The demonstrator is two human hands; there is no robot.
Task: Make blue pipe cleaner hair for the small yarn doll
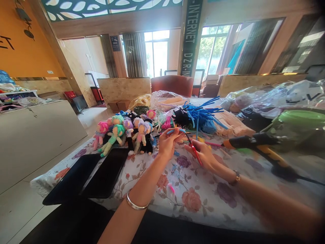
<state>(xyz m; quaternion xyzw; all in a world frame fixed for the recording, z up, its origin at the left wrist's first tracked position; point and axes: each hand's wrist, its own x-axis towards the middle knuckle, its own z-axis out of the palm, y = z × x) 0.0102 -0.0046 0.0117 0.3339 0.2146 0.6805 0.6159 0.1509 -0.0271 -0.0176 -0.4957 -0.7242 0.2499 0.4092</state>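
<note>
My left hand [168,145] is closed, pinching a light blue pipe cleaner [180,130] above the table. My right hand [206,156] is wrapped round red-handled scissors [196,155], whose dark blades point up toward the pipe cleaner beside my left fingertips. Whether the blades touch it, I cannot tell. Just beyond my hands, a bundle of blue pipe cleaners [203,117] lies with its ends sticking out. Left of my left hand sit several small dolls [118,134] made of fuzzy stems, with pink, green and purple hair.
Two dark flat panels [105,174] lie on the flowered tablecloth [142,176] at front left. To the right is a black and orange glue gun [264,144] with a cord. Behind it stand a green tub [301,122] and clear plastic bags [286,93]. Peach-coloured bundles [232,123] lie nearby.
</note>
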